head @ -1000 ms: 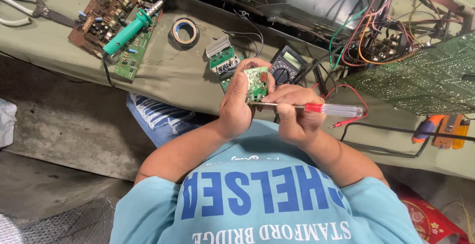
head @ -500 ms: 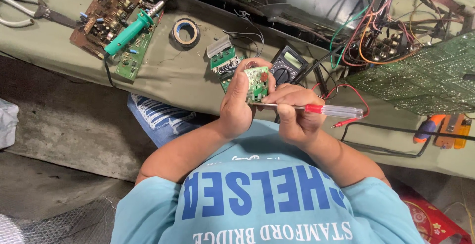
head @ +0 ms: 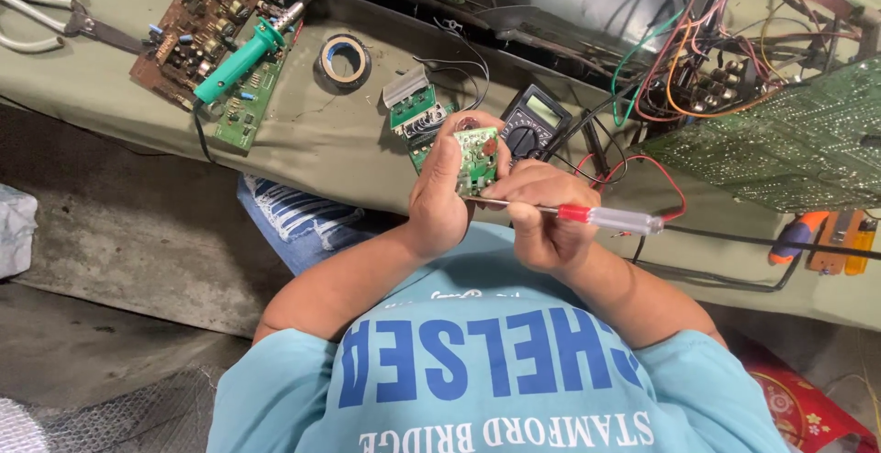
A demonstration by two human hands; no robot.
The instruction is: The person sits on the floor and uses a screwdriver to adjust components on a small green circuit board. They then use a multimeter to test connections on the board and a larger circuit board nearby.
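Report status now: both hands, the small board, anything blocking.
Left hand grips small green board. Right hand holds screwdriver, tip at board. Nothing blocking; meter behind.

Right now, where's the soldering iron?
Head view, upper left: the green soldering iron lies across two circuit boards on the bench, left of the tape roll.

small board (head: 476, 161) – green | screwdriver (head: 610, 218) – red, seemingly clear | iron (head: 240, 60) – green
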